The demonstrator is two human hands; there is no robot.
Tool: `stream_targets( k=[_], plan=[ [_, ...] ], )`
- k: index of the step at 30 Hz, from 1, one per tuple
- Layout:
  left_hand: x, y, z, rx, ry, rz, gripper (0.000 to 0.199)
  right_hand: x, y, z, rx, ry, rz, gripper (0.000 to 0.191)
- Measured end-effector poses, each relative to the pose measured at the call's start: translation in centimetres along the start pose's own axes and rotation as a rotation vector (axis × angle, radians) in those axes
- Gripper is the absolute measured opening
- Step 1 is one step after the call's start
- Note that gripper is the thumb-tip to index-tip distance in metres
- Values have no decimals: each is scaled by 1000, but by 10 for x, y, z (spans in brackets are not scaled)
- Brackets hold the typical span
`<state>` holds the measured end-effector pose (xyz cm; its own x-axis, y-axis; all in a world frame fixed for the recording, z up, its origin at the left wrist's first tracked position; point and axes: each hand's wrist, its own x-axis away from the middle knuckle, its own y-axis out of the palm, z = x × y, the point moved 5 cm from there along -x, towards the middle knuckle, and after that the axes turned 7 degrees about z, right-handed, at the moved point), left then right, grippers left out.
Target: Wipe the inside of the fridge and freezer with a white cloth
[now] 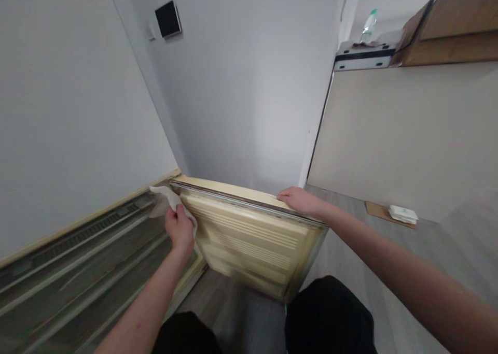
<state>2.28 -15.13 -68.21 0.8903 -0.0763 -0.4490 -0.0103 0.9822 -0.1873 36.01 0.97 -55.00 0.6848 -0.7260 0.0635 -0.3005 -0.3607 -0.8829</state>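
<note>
A cream-coloured door (pixel 249 235) of a low appliance stands swung open in front of me, its ribbed inner side facing me. My left hand (pixel 179 228) is closed around a white cloth (pixel 165 199), pressed at the hinge corner where the door meets the cabinet. My right hand (pixel 299 199) rests on the door's top edge, fingers curled over it. My knees in black trousers (pixel 327 317) show at the bottom.
The open compartment with wire shelves (pixel 85 260) lies at lower left. A white wall (pixel 241 84) rises behind the door. A cabinet side (pixel 408 136) stands at right, with a bottle (pixel 369 26) on top. A small white item on cardboard (pixel 402 214) lies on the grey floor.
</note>
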Motion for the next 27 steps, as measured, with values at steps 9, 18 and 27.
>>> stream_targets(
  k=[9,18,27],
  plan=[
    [88,-4,39,1,193,-146,28,-3,1,1,47,-42,-2,38],
    [29,-11,22,-71,100,-7,23,-4,3,0,70,-92,3,37],
    [208,-4,88,60,257,-360,24,-12,6,5,171,-163,8,39]
  ],
)
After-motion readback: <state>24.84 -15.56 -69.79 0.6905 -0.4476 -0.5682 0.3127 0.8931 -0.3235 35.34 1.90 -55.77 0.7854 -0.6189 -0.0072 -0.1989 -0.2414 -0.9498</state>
